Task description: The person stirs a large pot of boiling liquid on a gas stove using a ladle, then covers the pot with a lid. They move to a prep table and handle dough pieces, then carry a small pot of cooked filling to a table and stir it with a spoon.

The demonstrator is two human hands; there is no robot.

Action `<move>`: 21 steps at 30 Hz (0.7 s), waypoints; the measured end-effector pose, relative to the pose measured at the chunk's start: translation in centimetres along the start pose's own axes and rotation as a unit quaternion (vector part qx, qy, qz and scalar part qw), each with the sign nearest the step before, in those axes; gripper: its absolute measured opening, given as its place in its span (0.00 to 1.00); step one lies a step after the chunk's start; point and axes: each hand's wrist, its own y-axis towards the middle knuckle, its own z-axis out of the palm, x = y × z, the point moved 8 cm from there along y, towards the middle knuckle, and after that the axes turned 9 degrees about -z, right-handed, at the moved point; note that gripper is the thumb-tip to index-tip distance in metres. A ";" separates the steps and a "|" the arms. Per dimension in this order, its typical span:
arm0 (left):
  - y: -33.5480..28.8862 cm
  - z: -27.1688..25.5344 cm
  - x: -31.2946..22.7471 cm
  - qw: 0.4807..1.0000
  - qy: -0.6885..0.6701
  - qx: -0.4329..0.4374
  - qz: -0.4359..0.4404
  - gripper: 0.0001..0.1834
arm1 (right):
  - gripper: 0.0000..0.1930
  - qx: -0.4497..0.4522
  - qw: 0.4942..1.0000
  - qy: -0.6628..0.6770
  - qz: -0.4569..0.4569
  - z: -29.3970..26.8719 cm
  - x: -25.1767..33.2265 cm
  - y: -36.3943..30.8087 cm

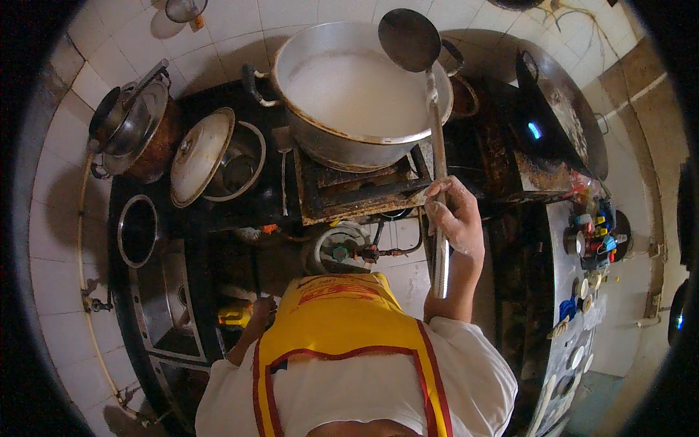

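My right hand (pixel 455 215) is closed around the long metal handle of a ladle (pixel 409 42), and white residue coats its fingers. The ladle's dark round bowl is raised over the far right rim of a large aluminium pot (pixel 291 109). White, cloudy liquid (pixel 357 91) fills much of the pot, which sits on a stove frame (pixel 371 197). Low beside my yellow apron (pixel 328 306) is my left hand (pixel 262 312), in shadow; its fingers are too dark to make out. A yellow object (pixel 234 315) shows close to that hand.
Left of the pot are a spatula (pixel 285 167), a white lid (pixel 204 156) leaning on an open pot (pixel 251 175), and stacked pans (pixel 135 127). A sink (pixel 164 298) lies nearer. On the right stand a large wok (pixel 568 109) and a counter (pixel 557 255) with small containers.
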 end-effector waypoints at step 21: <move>-5.1 2.3 -1.3 0.996 0.042 -0.068 0.049 0.10 | 0.07 -0.003 1.000 0.021 0.008 -0.2 -0.3 0.4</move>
